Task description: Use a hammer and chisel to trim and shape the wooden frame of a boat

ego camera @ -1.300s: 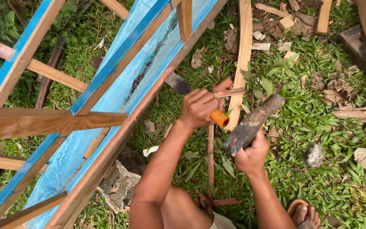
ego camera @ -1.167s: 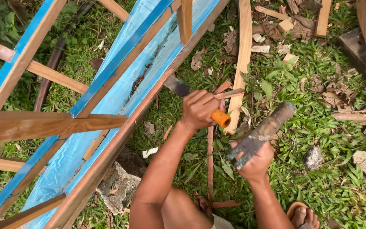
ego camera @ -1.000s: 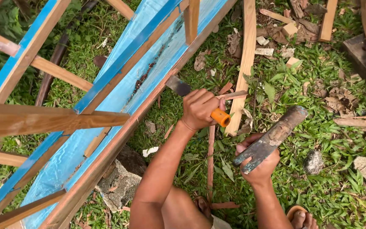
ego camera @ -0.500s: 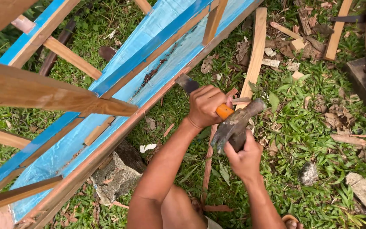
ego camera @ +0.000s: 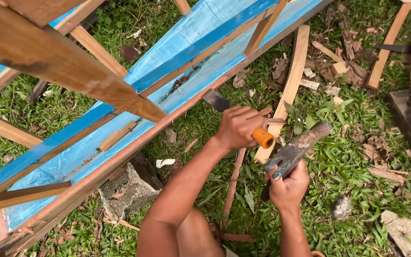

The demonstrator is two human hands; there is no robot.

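- The left hand is clenched around a chisel, its fingers wrapped over the orange handle, whose end pokes out on the right side of the fist.
- The chisel's dark blade points up and left, its tip touching the lower edge of the long wooden rail of the blue-painted frame.
- The right hand grips the lower end of a worn, weathered mallet block, fingers closed tight; the block is tilted up to the right, just beside the chisel's handle end but apart from it.
- Below lies grass strewn with wood chips, a pale plank and a grey stone under the rail.
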